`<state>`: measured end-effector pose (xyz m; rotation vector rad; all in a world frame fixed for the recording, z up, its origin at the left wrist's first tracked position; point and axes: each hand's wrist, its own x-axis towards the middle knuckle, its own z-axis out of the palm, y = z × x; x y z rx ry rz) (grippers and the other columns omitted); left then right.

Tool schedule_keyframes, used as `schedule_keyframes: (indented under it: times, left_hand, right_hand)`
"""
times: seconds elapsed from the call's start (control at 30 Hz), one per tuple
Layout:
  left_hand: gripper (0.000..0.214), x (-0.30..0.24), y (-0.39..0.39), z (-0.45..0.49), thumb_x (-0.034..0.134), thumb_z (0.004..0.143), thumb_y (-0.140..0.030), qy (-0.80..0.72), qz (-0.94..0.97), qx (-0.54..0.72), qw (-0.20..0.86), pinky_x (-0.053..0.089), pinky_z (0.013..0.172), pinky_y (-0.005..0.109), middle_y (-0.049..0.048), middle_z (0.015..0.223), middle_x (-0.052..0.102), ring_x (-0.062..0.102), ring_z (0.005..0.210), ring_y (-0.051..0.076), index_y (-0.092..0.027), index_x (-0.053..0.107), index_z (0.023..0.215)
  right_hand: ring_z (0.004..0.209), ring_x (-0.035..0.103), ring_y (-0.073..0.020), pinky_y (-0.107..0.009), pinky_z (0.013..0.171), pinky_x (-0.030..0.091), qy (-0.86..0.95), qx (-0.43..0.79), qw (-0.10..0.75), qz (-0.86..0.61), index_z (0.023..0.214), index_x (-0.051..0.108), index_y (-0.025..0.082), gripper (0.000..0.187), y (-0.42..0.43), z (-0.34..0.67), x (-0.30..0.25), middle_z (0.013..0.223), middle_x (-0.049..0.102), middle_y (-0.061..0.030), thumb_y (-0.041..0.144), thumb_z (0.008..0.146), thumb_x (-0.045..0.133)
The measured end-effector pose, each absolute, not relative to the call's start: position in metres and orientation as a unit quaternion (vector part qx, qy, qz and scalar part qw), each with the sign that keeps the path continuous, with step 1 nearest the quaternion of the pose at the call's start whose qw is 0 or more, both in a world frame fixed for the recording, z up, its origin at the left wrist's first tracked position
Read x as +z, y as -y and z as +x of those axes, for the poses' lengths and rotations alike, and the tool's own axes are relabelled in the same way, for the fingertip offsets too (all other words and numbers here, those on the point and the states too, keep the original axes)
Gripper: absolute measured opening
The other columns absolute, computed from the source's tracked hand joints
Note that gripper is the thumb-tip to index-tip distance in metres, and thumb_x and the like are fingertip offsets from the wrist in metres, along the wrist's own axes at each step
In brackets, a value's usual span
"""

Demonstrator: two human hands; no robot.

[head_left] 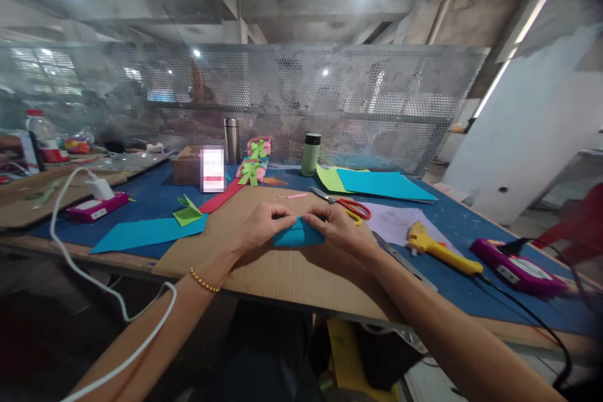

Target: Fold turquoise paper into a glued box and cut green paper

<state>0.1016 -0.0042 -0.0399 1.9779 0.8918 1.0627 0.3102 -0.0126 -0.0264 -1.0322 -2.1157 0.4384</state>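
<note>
My left hand (264,225) and my right hand (335,225) both pinch a small folded piece of blue paper (298,235). It lies on a brown cardboard sheet (264,270) at the table's near edge. The fingertips of both hands meet at the paper's top edge. A gold bead bracelet (204,281) circles my left wrist.
Red-handled scissors (346,204) lie just beyond my right hand. A yellow glue gun (440,248) and a pink device (518,267) sit to the right. Blue and green paper sheets (377,183), a green flask (310,154), a steel flask (231,140) and paper bows (254,160) stand further back. A white cable (85,270) crosses left.
</note>
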Motion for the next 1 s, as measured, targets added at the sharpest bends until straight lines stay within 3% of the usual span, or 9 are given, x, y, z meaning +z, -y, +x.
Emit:
schedule_keyframes:
  times: [0.2, 0.47, 0.6, 1.0]
  left_hand:
    - [0.026, -0.038, 0.005, 0.1, 0.063, 0.078, -0.038, -0.355, 0.767, 0.409, 0.346, 0.038, 0.058, 0.025, 0.0003, 0.063, 0.057, 0.049, 0.064, 0.014, -0.015, 0.068, 0.067]
    - [0.025, -0.035, 0.01, 0.103, 0.058, 0.082, -0.033, -0.339, 0.815, 0.381, 0.276, 0.034, 0.06, 0.027, -0.0006, 0.062, 0.054, 0.048, 0.064, 0.013, -0.015, 0.065, 0.066]
    - [0.022, -0.041, 0.003, 0.103, 0.058, 0.083, -0.031, -0.329, 0.816, 0.385, 0.278, 0.036, 0.064, 0.027, -0.0002, 0.068, 0.059, 0.051, 0.069, 0.014, -0.015, 0.068, 0.072]
    - [0.021, -0.042, 0.001, 0.102, 0.061, 0.08, -0.03, -0.347, 0.777, 0.422, 0.312, 0.036, 0.063, 0.026, -0.0017, 0.064, 0.054, 0.047, 0.065, 0.012, -0.015, 0.065, 0.067]
  right_hand:
    - [0.064, 0.052, -0.0148, -0.028, 0.06, 0.035, 0.822, 0.081, 0.372, -0.424, 0.073, 0.068, 0.018, 0.031, 0.015, 0.31, -0.031, 0.067, 0.062, -0.0014, 0.039, 0.091, 0.054]
    - [0.062, 0.053, -0.0155, -0.027, 0.056, 0.035, 0.852, 0.161, 0.316, -0.385, 0.076, 0.073, 0.018, 0.035, 0.008, 0.313, -0.033, 0.067, 0.066, -0.002, 0.045, 0.09, 0.057]
    - [0.06, 0.052, -0.0156, -0.027, 0.055, 0.035, 0.855, 0.138, 0.305, -0.395, 0.069, 0.071, 0.018, 0.037, 0.011, 0.312, -0.027, 0.064, 0.064, -0.0027, 0.044, 0.09, 0.054]
    - [0.064, 0.051, -0.0151, -0.027, 0.058, 0.035, 0.846, 0.126, 0.31, -0.416, 0.072, 0.066, 0.017, 0.04, 0.014, 0.312, -0.025, 0.067, 0.061, -0.0021, 0.047, 0.092, 0.051]
